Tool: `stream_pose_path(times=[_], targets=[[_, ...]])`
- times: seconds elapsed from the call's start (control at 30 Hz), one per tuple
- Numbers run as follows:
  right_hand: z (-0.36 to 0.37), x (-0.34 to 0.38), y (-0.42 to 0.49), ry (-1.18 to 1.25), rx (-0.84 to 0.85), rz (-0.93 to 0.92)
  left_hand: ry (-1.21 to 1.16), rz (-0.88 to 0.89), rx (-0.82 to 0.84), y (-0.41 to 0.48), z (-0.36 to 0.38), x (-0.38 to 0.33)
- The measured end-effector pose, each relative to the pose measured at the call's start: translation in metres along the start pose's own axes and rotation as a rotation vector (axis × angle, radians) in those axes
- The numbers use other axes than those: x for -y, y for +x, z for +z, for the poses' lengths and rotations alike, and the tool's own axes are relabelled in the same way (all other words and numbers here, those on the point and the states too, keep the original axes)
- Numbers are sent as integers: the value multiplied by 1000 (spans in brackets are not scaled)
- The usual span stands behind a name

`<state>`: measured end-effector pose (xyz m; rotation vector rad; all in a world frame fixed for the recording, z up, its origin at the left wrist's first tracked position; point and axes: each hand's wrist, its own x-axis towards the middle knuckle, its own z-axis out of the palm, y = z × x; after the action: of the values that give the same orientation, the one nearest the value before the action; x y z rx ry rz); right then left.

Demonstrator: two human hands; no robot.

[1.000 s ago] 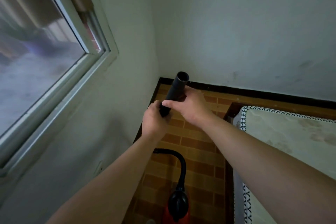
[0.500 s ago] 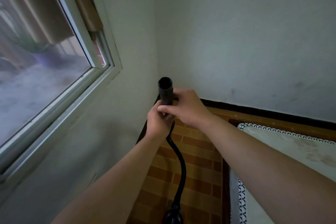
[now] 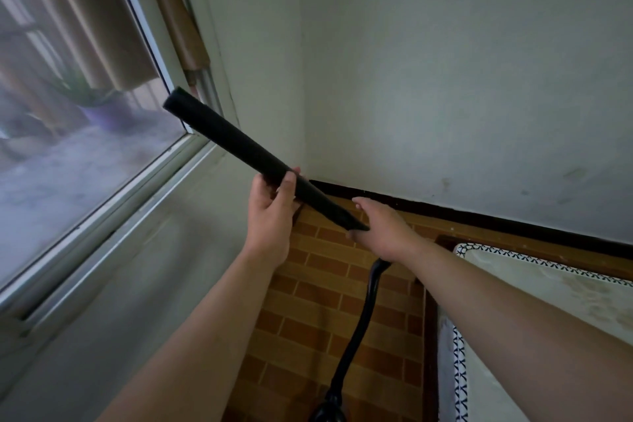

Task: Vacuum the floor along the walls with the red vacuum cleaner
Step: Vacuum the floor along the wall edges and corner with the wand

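The walls (image 3: 445, 79) are meeting in a corner above a dark skirting, a window (image 3: 68, 113) is filling much of the left one, and the brick-patterned floor (image 3: 325, 301) is running as a narrow strip between that wall and a mattress (image 3: 548, 301) on the right. The vacuum (image 3: 325, 414) is sitting on the floor at the bottom edge, showing only its black top and none of its red body. Its hose (image 3: 356, 329) is curving up from there into the right hand (image 3: 383, 229). A black tube (image 3: 233, 140) is slanting through the air, its wide end pointing up at the window and its tapered tip touching the right hand. Nothing is reaching the floor, so the work is probably sitting at the set-up stage, with the whole run along the walls left to do. Both forearms are stretching forward. The left hand (image 3: 270, 209) is gripping the tube near its lower half, fingers wrapping under it and thumb pressing over the top. The right hand is showing its back, thumb sticking out, its other fingers hiding beneath and seemingly curling round the hose end
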<state>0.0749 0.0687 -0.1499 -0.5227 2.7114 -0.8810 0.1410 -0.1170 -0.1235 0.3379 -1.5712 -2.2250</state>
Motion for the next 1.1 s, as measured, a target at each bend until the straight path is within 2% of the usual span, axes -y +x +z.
stream_pose_path(times=[0.2, 0.4, 0.57, 0.7, 0.9, 1.1], targets=[[14, -7, -7, 102, 155, 10, -49, -43, -105, 1, -13, -18], [44, -7, -25, 217, 155, 5, 64, -182, -133, 11, -15, -3], [75, -8, -37, 321, 122, 74, 41, -399, -66, 3, -8, 35], [95, -18, -40, 372, 175, 183, 49, -511, 10, 2, -18, 65], [129, -42, -43, 632, 271, 480, 126, -713, 190, 4, -30, 122], [179, -84, -66, 673, 120, 677, 254, -815, 372, -11, -35, 187]])
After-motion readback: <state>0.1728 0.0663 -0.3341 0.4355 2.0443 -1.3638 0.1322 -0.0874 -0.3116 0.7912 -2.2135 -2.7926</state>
